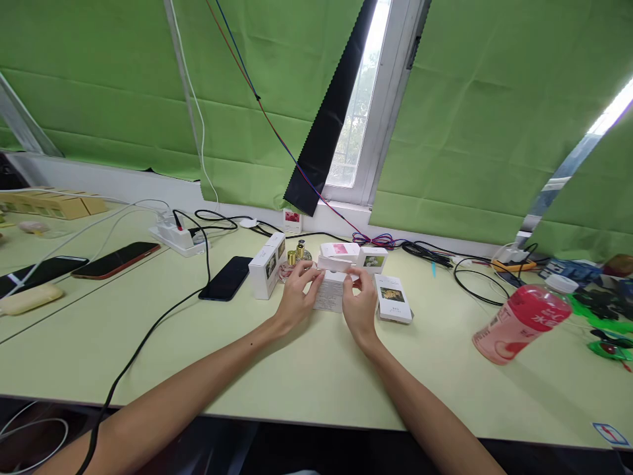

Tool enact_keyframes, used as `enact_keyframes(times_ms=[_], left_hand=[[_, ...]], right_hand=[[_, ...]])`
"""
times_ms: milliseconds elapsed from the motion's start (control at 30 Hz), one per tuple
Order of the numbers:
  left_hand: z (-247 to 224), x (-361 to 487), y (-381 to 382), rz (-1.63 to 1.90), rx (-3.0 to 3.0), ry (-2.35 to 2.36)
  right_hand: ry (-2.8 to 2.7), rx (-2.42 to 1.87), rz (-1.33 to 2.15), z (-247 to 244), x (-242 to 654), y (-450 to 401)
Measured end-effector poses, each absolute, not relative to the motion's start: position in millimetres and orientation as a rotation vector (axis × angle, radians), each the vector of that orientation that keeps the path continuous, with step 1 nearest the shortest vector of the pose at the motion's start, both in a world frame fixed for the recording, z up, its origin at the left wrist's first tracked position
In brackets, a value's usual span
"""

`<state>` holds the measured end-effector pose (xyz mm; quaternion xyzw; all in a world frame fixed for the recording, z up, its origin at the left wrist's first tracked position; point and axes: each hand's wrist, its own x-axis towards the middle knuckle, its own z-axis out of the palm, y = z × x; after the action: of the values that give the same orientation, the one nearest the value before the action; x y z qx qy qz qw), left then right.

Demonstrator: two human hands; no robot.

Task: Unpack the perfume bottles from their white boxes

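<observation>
A small white box with printed text on its near face stands on the table between my hands. My left hand grips its left side, and my right hand holds the right side, fingers bent at its top edge. Just behind are small glass bottles with gold caps and a white box with a pink picture. Another white box stands left of my left hand. To the right, a white box with a yellow-flower picture lies flat, and one with a green picture sits farther back.
A black phone lies to the left, beside a black cable crossing the table. Farther left are a power strip and a red-edged phone. A pink drink bottle stands at the right. Coiled cables run along the back.
</observation>
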<state>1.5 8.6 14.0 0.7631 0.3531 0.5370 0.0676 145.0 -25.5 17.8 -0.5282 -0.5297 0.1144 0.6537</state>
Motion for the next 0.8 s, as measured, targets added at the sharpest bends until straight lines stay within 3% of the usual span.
enact_keyframes(times_ms=[800], left_hand=[[14.7,1.9,8.4,1.613,2.275,0.981]], right_hand=[[-1.229,-1.196,0.289,21.7,145.3,-28.0]])
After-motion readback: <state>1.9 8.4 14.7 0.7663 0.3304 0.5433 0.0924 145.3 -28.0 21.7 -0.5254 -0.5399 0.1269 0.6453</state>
